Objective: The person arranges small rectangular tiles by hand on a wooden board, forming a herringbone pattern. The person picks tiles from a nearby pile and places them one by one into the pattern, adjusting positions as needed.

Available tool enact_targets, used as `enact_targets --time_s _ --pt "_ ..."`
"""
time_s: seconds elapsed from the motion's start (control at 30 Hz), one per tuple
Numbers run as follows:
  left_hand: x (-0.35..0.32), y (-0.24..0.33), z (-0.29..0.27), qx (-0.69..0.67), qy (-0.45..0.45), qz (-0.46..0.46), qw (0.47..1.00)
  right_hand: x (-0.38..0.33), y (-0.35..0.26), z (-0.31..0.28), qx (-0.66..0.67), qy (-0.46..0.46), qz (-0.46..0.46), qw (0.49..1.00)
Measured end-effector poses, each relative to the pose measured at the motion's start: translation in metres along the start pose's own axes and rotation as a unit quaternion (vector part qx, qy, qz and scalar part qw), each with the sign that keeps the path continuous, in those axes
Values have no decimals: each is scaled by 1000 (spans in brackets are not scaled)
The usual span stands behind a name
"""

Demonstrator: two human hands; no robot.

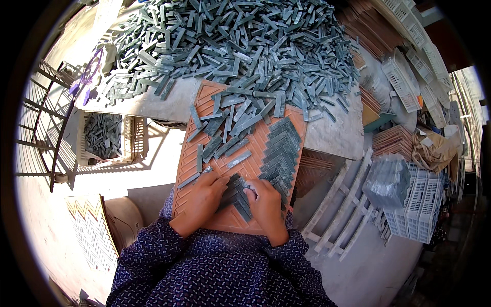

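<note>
An orange grooved tray (217,166) with a herringbone pattern leans from my lap onto the table edge. Dark green-grey stone strips (280,153) fill its right side in herringbone rows, with a second laid patch (238,200) between my hands. Loose strips (225,146) lie over its upper left. My left hand (200,200) is closed over the tray's left middle, a small grey piece showing by its fingers. My right hand (267,209) is closed in a pinch at the laid patch, with something pale at the fingertips. What either hand grips is mostly hidden.
A big heap of stone strips (240,46) covers the table (335,135). At left stand a crate of strips (105,135), a metal rack (38,123) and a patterned panel (92,230). Plastic crates (417,210), stacked orange trays (393,140) and a wooden pallet (337,204) are at right.
</note>
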State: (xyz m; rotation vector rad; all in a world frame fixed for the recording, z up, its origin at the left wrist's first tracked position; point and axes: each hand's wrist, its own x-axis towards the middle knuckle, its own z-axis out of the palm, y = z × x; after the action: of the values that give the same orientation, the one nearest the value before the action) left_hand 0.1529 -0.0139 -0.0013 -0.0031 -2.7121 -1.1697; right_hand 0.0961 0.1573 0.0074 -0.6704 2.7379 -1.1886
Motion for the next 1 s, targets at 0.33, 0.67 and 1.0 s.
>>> enact_targets --time_s 0.33,0.67,1.0 --pt "23 0 4 -5 48 33 998 19 -6 -6 -44 13 -75 996" --pt "60 -3 -1 69 67 58 994 80 9 -8 -100 -59 -238 964" --pt "69 -8 7 213 80 133 965 44 13 -35 100 -54 46 992"
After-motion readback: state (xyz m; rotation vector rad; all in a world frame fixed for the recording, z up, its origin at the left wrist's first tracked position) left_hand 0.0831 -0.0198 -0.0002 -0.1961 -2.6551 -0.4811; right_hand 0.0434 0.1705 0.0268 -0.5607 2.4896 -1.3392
